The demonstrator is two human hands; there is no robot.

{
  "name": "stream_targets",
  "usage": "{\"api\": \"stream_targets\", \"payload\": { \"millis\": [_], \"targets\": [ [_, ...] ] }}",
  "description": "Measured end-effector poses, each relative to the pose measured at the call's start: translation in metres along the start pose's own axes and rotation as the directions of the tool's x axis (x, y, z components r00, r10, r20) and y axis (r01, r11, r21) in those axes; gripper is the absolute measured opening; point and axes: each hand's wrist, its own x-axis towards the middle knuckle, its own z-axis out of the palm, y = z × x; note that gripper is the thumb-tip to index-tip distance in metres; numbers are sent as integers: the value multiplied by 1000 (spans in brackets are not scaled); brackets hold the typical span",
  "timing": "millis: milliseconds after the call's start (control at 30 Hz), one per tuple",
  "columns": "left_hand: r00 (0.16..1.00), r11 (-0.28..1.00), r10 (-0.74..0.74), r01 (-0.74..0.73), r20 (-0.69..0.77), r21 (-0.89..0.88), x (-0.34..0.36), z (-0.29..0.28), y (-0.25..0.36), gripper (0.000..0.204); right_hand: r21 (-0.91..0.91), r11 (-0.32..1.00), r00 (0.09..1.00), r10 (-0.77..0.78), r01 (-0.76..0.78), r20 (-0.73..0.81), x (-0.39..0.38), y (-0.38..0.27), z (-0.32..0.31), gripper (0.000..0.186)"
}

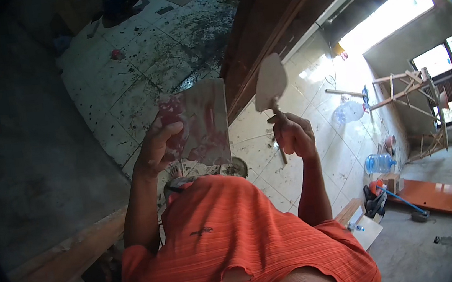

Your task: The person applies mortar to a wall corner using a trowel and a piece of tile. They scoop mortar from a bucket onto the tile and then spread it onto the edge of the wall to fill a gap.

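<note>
My left hand (154, 149) grips the left edge of a flat rectangular board (202, 124), thumb on its face. Grey paste and reddish patches mark the board's surface. To its right, my right hand (296, 134) is closed round the handle of a trowel (271, 83). The trowel's pale blade points upward, apart from the board. A stretch of the handle shows below my fingers. Under the board's lower right corner, a round container (236, 167) stands on the floor, partly hidden.
A dark wooden frame (258, 31) runs up just beyond the trowel. Dirt and debris litter the tiled floor (120, 92). A grey wall (49, 155) stands close on my left. At right are a wooden trestle (406, 87), a blue water jug (379, 163) and an orange panel (438, 195).
</note>
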Motion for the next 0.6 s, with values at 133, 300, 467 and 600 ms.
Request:
{"api": "stream_targets", "payload": {
  "millis": [133, 300, 467, 600],
  "targets": [
    [984, 993, -110, 116, 137, -31, 11, 6, 17, 27, -2, 997, 973, 73, -75, 218, 14, -15, 6, 41],
    [949, 994, -100, 105, 300, 1, 21, -17, 36, 21, -263, 917, 851, 382, -300, 361, 21, -20, 11, 46],
    [942, 989, -99, 130, 322, -76, 36, -44, 58, 21, -435, 815, 858, 488, -384, 158, 2, -7, 6, 47],
    [991, 999, 20, -13, 134, -50, 34, -35, 79, 25, -467, 834, 951, 209, -294, -226, -30, 14, 52, 45]
  ]
}}
